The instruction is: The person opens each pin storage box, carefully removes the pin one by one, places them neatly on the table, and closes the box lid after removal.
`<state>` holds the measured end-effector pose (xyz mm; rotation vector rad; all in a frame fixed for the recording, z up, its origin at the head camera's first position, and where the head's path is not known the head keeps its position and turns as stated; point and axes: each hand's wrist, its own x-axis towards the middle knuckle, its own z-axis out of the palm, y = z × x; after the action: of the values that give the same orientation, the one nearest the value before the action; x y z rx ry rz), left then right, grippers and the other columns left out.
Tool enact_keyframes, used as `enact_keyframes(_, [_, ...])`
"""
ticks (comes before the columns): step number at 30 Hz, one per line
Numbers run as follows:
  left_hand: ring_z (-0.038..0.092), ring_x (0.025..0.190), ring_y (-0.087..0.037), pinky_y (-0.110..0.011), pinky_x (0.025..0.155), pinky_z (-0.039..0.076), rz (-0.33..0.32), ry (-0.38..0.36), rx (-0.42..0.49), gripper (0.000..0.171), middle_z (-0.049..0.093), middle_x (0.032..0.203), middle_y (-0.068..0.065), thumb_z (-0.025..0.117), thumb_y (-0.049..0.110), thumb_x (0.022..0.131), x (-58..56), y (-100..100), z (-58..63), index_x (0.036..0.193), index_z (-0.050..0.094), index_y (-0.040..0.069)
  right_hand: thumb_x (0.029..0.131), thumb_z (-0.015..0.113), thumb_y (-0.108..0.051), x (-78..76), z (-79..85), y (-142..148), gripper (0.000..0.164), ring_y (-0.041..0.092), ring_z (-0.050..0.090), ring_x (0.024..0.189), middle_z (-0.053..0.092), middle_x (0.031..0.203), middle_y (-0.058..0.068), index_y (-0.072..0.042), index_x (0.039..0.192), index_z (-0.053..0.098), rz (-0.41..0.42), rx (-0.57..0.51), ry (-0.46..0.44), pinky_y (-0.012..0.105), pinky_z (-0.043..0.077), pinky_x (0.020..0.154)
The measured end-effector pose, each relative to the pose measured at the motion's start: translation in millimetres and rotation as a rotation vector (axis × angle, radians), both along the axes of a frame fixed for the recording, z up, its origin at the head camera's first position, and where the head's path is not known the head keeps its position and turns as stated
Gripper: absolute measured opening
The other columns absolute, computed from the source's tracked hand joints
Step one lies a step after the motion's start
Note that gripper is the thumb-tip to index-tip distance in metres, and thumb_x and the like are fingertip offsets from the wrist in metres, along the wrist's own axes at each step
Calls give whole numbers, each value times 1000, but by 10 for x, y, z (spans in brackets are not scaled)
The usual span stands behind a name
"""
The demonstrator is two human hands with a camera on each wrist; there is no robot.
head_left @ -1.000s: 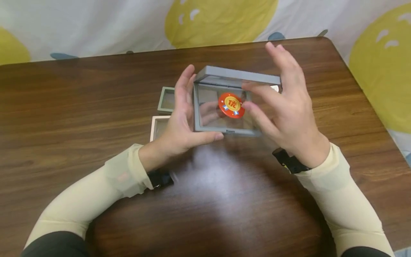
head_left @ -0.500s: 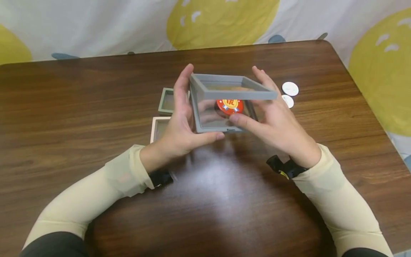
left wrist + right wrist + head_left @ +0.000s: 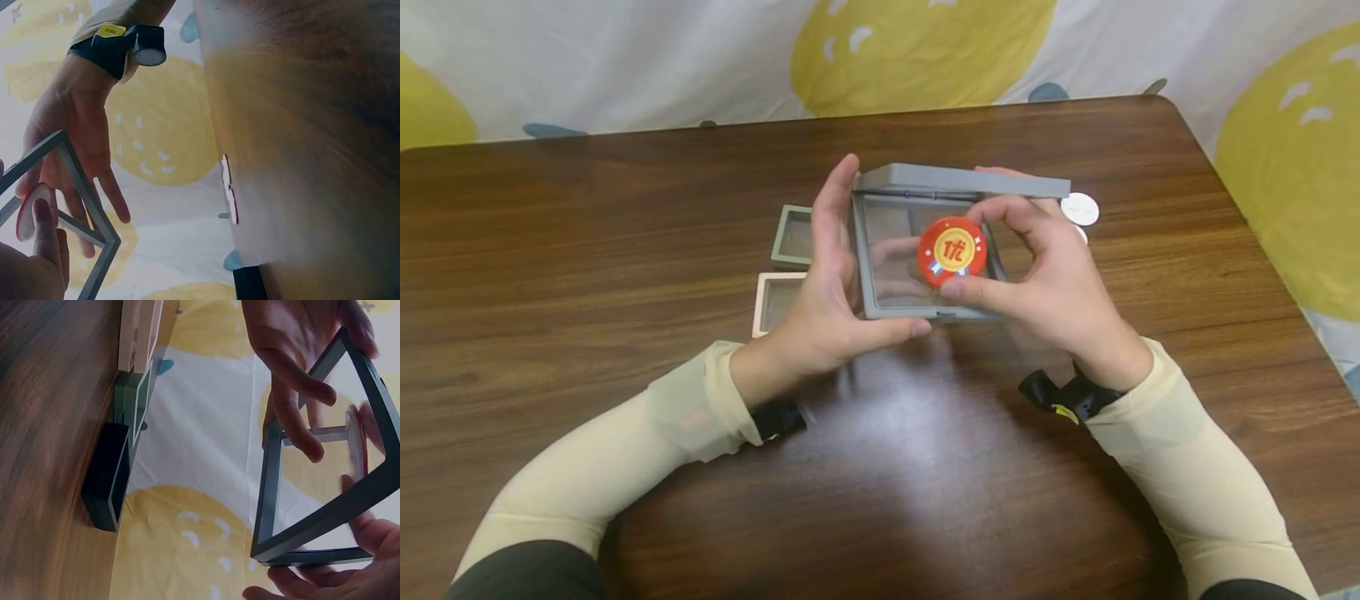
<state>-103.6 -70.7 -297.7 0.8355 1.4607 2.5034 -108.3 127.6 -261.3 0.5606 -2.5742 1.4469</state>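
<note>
My left hand grips a grey hinged display frame by its left side, thumb along the near edge, fingers behind the clear film. The frame stands part-way open above the table, its lid raised at the far side. Between the thumb and a finger of my right hand is a round red badge with a gold centre, over the frame's film. In the left wrist view the badge is seen edge-on inside the grey frame. The right wrist view shows the two frame halves apart.
On the table, a green frame and a pink frame lie partly behind my left hand. A black frame appears in the right wrist view. White discs lie beyond my right hand. A patterned cloth hangs behind the table.
The lid dipped toward me half a second ago and is raised again now. My right hand has come down and now pinches the badge, which has turned to face up more squarely.
</note>
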Motion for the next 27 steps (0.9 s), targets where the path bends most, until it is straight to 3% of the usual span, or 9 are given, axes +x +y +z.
enact_keyframes(4, [45, 120, -47, -34, 84, 59, -1, 14, 10, 124, -13, 156, 5, 56, -37, 59, -11, -10, 1, 147, -13, 15, 71, 76, 10, -11, -10, -12, 19, 21, 46, 128, 57, 130, 15, 8, 87, 67, 39, -132, 91, 32, 37, 102])
enact_keyframes(8, [49, 120, -41, -40, 87, 57, 8, 2, 27, 122, -8, 155, 2, 55, -37, 61, -36, -38, 16, 147, -12, 18, 74, 69, 17, 7, -1, -6, 13, 26, 46, 129, 56, 132, 16, 16, 87, 66, 116, -268, 149, 20, 44, 95])
enact_keyframes(12, [57, 113, -28, -40, 88, 57, 52, -54, 100, 117, 8, 150, 0, 53, -36, 63, -73, -64, 37, 147, -5, 22, 74, 70, 13, 15, 9, -8, 9, 34, 49, 126, 60, 127, 19, 17, 81, 65, 164, -360, 293, 26, 46, 100])
enact_keyframes(16, [58, 111, -27, -36, 86, 57, 106, -95, 146, 113, 18, 145, -3, 50, -36, 64, -103, -90, 50, 147, -2, 22, 75, 76, 0, 3, 6, -11, 22, 36, 59, 114, 68, 112, 20, 17, 73, 63, 147, -437, 446, 36, 47, 102])
enact_keyframes(21, [58, 110, -28, -32, 83, 58, 152, -111, 151, 113, 13, 150, -1, 52, -35, 64, -103, -117, 60, 148, 0, 19, 74, 80, -8, -23, -11, 4, 36, 31, 67, 101, 73, 98, 14, 19, 70, 57, 123, -521, 509, 40, 52, 97])
enact_keyframes(27, [60, 108, -25, -28, 82, 58, 158, -105, 173, 112, 9, 152, 2, 51, -35, 63, -106, -121, 70, 148, 2, 19, 74, 80, -9, -43, -26, 22, 37, 26, 69, 91, 74, 92, 13, 19, 69, 58, 93, -499, 559, 32, 55, 88])
